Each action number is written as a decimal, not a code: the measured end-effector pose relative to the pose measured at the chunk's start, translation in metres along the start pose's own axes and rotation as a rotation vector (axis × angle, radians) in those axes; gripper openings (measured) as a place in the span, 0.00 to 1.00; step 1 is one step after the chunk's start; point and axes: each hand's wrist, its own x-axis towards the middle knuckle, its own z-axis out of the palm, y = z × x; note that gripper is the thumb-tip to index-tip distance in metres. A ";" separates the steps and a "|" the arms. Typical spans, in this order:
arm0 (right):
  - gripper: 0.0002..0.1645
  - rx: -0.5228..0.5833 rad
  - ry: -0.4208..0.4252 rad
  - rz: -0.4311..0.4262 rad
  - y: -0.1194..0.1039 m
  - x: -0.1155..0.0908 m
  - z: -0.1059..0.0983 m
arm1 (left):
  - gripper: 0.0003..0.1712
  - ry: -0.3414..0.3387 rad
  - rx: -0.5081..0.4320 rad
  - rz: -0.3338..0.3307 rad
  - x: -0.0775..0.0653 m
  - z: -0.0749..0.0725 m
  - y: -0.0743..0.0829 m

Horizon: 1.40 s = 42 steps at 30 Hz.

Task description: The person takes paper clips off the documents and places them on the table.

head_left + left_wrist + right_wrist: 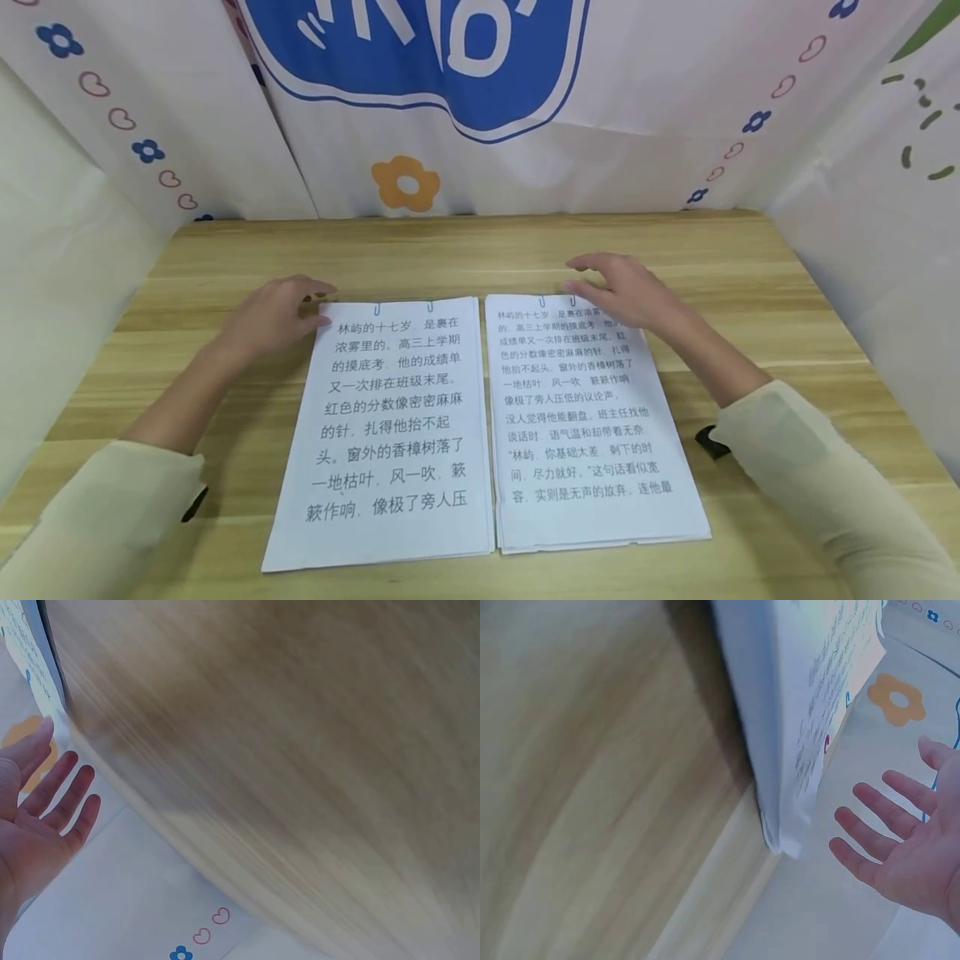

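Note:
Two stacks of printed paper lie side by side on the wooden table in the head view. The left stack (pixel 390 533) bears larger Chinese print, and paper clips (pixel 377 308) hold its top edge. Smaller print covers the right stack (pixel 585 529), also clipped at the top, with a dark reddish clip (pixel 572 300) among them. My left hand (pixel 273 312) is at the left stack's top left corner, fingers loosely bent. Over the right stack's top right corner hovers my right hand (pixel 618 287), its fingers spread in the right wrist view. Neither hand grips anything.
The wooden table (pixel 480 250) reaches back to a white cloth backdrop (pixel 637 167) with a blue emblem and an orange flower (pixel 406 183). White cloth walls stand at both sides. Dark straps (pixel 711 442) show by the cream sleeves (pixel 817 467).

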 end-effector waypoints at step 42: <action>0.24 0.192 -0.139 -0.187 -0.045 0.052 0.043 | 0.18 -0.014 -0.120 -0.031 0.004 0.010 -0.001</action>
